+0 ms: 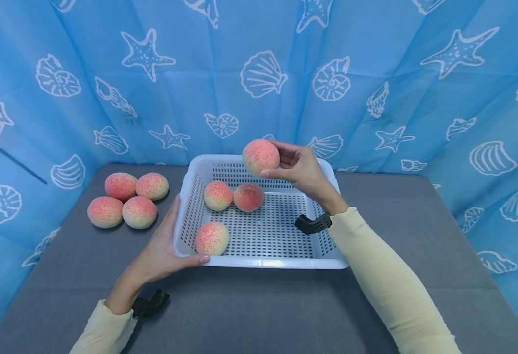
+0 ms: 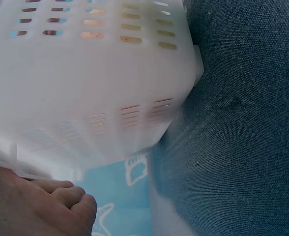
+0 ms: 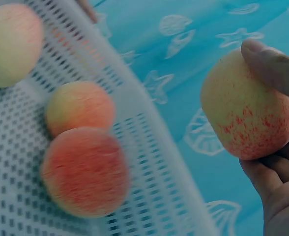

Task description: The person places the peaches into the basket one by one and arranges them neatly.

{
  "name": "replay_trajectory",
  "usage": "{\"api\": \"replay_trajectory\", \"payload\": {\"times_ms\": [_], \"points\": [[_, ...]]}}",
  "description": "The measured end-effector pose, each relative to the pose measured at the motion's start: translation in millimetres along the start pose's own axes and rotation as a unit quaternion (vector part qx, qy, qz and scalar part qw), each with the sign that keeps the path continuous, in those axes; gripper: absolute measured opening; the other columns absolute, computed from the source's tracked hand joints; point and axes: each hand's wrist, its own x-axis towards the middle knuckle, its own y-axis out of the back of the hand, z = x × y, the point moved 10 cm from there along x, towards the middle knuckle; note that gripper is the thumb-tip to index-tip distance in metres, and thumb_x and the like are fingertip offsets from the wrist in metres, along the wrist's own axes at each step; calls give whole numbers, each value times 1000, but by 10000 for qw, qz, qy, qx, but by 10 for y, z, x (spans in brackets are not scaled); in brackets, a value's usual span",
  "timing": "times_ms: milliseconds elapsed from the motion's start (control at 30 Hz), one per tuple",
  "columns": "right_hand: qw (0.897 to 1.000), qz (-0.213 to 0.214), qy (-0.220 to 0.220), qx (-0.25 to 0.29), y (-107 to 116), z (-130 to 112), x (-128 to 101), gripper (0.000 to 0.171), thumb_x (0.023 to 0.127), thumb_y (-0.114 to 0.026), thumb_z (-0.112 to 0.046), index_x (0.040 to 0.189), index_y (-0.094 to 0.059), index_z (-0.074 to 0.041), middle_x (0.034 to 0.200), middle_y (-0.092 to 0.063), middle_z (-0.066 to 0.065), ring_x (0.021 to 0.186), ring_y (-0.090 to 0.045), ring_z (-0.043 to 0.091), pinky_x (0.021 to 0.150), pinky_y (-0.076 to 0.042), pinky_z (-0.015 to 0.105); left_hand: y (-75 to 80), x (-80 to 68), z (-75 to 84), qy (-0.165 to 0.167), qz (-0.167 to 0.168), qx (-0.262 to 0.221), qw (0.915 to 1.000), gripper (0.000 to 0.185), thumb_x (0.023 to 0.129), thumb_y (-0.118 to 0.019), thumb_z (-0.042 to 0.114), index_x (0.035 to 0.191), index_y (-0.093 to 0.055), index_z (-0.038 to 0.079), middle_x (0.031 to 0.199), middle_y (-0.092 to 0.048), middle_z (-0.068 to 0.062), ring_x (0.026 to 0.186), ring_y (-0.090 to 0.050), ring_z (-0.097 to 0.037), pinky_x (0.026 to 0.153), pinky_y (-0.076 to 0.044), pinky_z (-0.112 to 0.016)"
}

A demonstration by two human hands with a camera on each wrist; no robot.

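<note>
Fingertip grip by the right hand [image 1: 300, 167] holds one peach [image 1: 260, 156] up over the far rim of the white basket [image 1: 259, 263], w/ three more peaches [image 1: 218, 195] below it inside; left hand [image 1: 161, 250] lies flat, fingers straight, vs. the basket's near-left corner. Risk, imo: that light pinch could slip, so the peach drops, bounces off the fruit below or rolls out over the far rim behind the grip. Left wrist view is mostly blurred basket wall; palm side of the right grip isn't visible from the head view.
</note>
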Motion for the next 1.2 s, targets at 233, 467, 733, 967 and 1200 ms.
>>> {"api": "replay_trajectory", "payload": {"times_ms": [233,467,733,967,1200], "points": [[9940,-942,-505,-215,-313,214,-84,74,79,-85,2,145,-52,1,139,-60,14,126,-60,27,102,-51,39,24,-4,2,3,6,-7,10000,134,74,-93,23,163,8,28,165,-17,-12,133,-45,-45,87,-56,-57],[9717,-2105,-993,-401,-606,405,-234,75,75,-86,6,142,-55,2,138,-61,15,125,-61,27,105,-48,45,22,-4,19,-37,33,2,10000,135,73,-93,24,163,7,28,164,-19,-13,134,-45,-46,88,-55,-58],[9413,-2831,-1582,-933,-754,614,-351,75,72,-88,2,140,-57,1,134,-64,11,123,-62,23,102,-50,33,17,4,28,-141,43,35,9999,136,72,-93,22,164,7,27,165,-17,-13,135,-43,-47,89,-54,-60],[9241,-3163,-1773,-1210,-815,735,-416,76,71,-90,-1,140,-58,-1,135,-65,6,124,-60,19,105,-47,31,12,0,32,-164,56,58,9998,135,72,-94,23,164,6,26,164,-19,-14,134,-44,-47,87,-55,-59],[9086,-3548,-1887,-1140,-918,817,-507,68,71,-90,-1,134,-63,-1,130,-67,5,120,-63,19,104,-48,33,7,-6,20,-80,54,80,9999,135,73,-93,23,163,7,26,165,-17,-14,134,-44,-47,87,-56,-59]]}}
